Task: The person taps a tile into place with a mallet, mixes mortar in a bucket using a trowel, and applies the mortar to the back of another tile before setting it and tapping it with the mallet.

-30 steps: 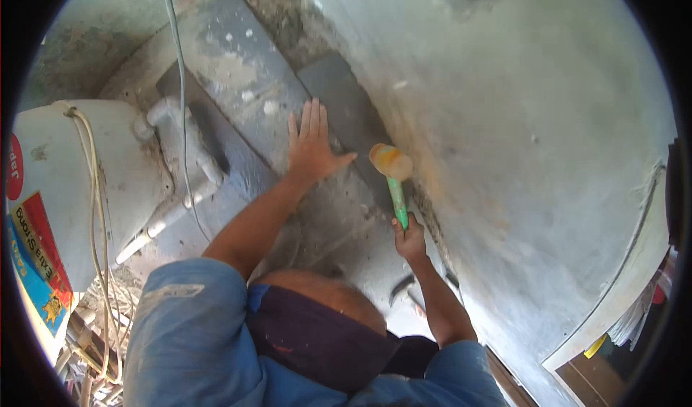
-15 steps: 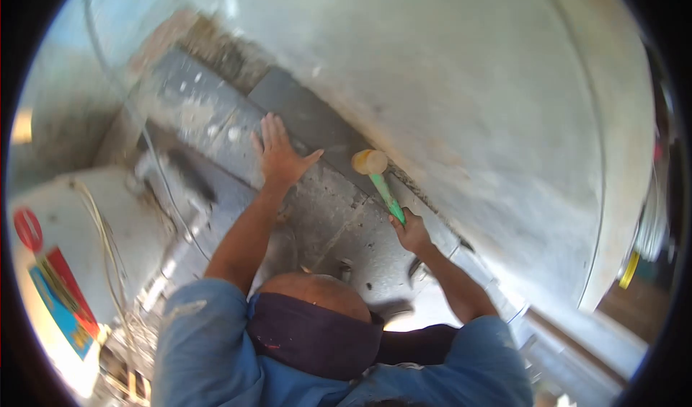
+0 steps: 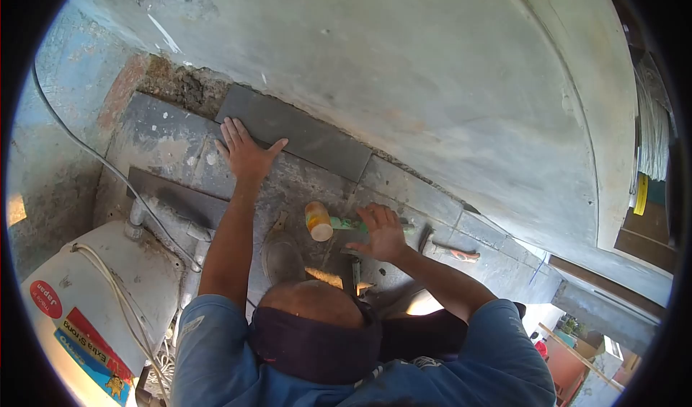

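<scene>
My left hand [image 3: 246, 151] lies flat, fingers spread, across the edge of a dark grey tile [image 3: 306, 133] set along the wall. Over to the right, my right hand [image 3: 383, 232] is open, its fingers apart above the green handle of a mallet [image 3: 318, 222]. That mallet rests on the dusty floor with its yellowish head toward the left, and the hand hides part of its handle. A tool with an orange-red handle [image 3: 454, 253] lies just right of the right hand.
The pale plastered wall [image 3: 432, 97] rises behind the tiles. Rough broken mortar [image 3: 184, 86] fills the far left corner. A white tank with stickers [image 3: 108, 292] stands at the left, and a grey cable [image 3: 94, 144] curves past it. A shoe [image 3: 281, 252] is on the floor.
My right hand has lowered the mallet from over the tile onto the floor and loosened its fingers. My left hand stays on the tile. The view has shifted.
</scene>
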A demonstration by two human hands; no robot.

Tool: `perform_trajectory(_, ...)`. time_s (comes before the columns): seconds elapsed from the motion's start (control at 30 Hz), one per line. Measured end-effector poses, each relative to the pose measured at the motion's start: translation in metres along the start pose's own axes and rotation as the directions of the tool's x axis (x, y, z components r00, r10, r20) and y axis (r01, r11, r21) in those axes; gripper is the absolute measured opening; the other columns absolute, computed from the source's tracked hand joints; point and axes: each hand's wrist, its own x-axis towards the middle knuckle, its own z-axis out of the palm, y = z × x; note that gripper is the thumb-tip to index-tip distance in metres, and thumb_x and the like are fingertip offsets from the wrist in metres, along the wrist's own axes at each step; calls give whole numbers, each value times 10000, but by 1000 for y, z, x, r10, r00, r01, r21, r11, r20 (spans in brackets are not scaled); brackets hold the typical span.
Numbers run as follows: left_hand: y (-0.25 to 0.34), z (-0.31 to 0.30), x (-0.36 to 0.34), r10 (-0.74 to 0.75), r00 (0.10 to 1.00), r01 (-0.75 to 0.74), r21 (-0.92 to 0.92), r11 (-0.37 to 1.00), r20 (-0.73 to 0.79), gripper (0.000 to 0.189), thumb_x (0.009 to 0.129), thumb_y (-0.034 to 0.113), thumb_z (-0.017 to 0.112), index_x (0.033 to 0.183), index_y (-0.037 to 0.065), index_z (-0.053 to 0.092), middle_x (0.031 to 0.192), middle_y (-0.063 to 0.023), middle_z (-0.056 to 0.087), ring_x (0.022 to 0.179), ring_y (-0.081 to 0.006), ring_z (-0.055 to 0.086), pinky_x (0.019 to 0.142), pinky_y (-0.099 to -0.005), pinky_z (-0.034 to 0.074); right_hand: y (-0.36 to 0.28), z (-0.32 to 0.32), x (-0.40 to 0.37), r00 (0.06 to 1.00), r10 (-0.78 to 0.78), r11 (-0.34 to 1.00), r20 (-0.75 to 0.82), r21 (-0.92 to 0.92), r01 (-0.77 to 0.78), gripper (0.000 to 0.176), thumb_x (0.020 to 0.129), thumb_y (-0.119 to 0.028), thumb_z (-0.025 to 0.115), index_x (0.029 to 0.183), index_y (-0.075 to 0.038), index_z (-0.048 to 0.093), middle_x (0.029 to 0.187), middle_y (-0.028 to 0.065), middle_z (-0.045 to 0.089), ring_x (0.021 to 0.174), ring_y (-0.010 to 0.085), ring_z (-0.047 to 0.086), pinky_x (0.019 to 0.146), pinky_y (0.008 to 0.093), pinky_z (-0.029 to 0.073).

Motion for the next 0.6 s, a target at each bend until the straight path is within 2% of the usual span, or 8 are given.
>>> perform_trajectory(0.07, -3, 2, 2, -1, 1000, 1, 3, 1000, 6, 1304, 681, 844, 605, 1498, -97, 224, 1590, -258, 179, 1502, -364, 117, 1182, -590, 90, -40, -13, 16, 994, -104, 994, 16, 17, 104, 806, 717, -507, 785, 1374, -122, 520, 1288, 173, 498, 1154, 357, 521, 948, 501, 454)
perform_trajectory(0.1, -4, 3, 4, 1, 1000, -1, 9, 1000, 8, 1332, 658, 862, 606, 1497, -100, 224, 1592, -262, 168, 1503, -369, 112, 1181, -593, 82, -60, -16, 27, 994, -106, 994, 22, 11, 106, 806, 717, -507, 785, 1374, -122, 520, 1288, 173, 498, 1154, 357, 521, 948, 501, 454)
perform_trajectory(0.17, -4, 5, 5, -2, 1000, 2, 5, 1000, -4, 1337, 655, 868, 601, 1494, -103, 227, 1590, -265, 172, 1501, -373, 118, 1179, -597, 81, -95, -12, 52, 937, 64, 993, 342, -117, -25, 631, 768, -402, 767, 1305, -149, 551, 1220, 193, 545, 1136, 370, 560, 904, 491, 493)
perform_trajectory(0.3, -7, 9, 4, 16, 999, -16, 5, 1000, -44, 1343, 649, 883, 585, 1491, -102, 234, 1587, -269, 179, 1499, -373, 135, 1175, -608, 79, -107, 4, 102, 823, 247, 969, 512, -121, -215, 468, 811, -291, 724, 1220, -142, 552, 1126, 212, 603, 1101, 385, 606, 836, 498, 531)
perform_trajectory(0.37, -5, 5, 3, 15, 1000, -14, 22, 1000, -10, 1345, 652, 890, 570, 1495, -100, 228, 1590, -269, 172, 1501, -369, 127, 1178, -603, 76, -106, -3, 105, 895, 172, 980, 412, -161, -115, 379, 824, -185, 675, 1169, -116, 533, 1030, 226, 641, 1025, 407, 646, 778, 503, 551)
perform_trajectory(0.43, -4, 2, 5, -26, 999, 25, 52, 998, 19, 1346, 655, 898, 555, 1498, -99, 222, 1592, -269, 166, 1503, -366, 118, 1181, -597, 72, -111, -74, 95, 929, 190, 980, 317, -111, -163, 407, 810, -165, 674, 1182, -107, 520, 1032, 212, 650, 996, 400, 652, 799, 502, 543)
perform_trajectory(0.57, -6, -4, 4, -41, 997, 39, 32, 999, 62, 1359, 662, 924, 492, 1516, -85, 177, 1601, -250, 153, 1512, -335, 83, 1201, -560, 58, -94, -214, 49, 970, 220, 973, 106, 53, -226, 543, 649, -92, 757, 1101, -74, 458, 957, 181, 620, 859, 402, 648, 749, 456, 530)
perform_trajectory(0.6, -8, -4, 3, -80, 995, 78, 47, 996, 55, 1359, 662, 924, 492, 1516, -85, 177, 1601, -250, 153, 1512, -335, 83, 1201, -560, 58, -90, -236, 36, 973, 231, 960, -16, 167, -225, 562, 627, -72, 748, 1108, -62, 459, 943, 163, 615, 831, 372, 652, 758, 417, 528)
